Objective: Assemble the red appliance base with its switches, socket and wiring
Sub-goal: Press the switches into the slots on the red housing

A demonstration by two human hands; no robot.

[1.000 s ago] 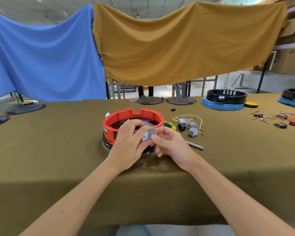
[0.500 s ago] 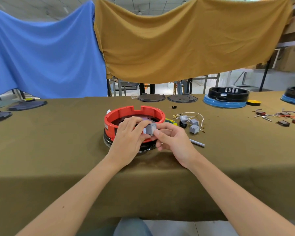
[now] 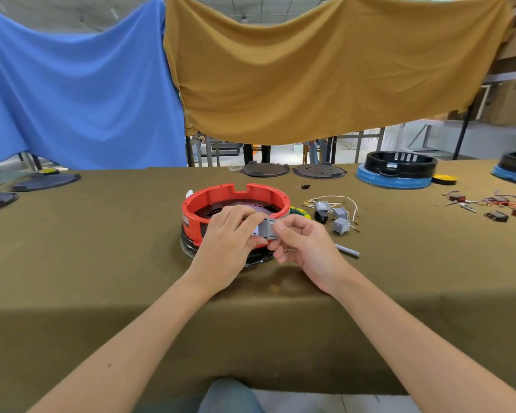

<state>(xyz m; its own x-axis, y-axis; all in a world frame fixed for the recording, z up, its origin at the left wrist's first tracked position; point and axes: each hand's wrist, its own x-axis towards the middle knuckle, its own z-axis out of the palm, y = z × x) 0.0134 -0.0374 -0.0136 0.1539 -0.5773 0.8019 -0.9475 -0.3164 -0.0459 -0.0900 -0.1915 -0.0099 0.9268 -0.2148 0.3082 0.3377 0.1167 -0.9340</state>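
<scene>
The red appliance base (image 3: 218, 195) is a round ring on a black bottom, standing in the middle of the olive table. At its near rim my left hand (image 3: 230, 242) and my right hand (image 3: 304, 245) both pinch one small grey switch block (image 3: 267, 228), held against the rim. The near wall of the base is hidden behind my hands. More grey switch blocks (image 3: 339, 224), a black socket (image 3: 320, 216) and white wiring (image 3: 337, 199) lie just right of the base.
A grey rod (image 3: 347, 251) and a green-yellow screwdriver (image 3: 300, 210) lie beside the base. Black discs (image 3: 264, 169) sit at the back, blue-and-black bases (image 3: 395, 171) at back right, loose red switches and wires (image 3: 495, 204) at far right, dark discs (image 3: 44, 181) at left.
Both hands have kept hold of the grey switch block at the near rim, and the fingers have shifted slightly around it. The base has not moved.
</scene>
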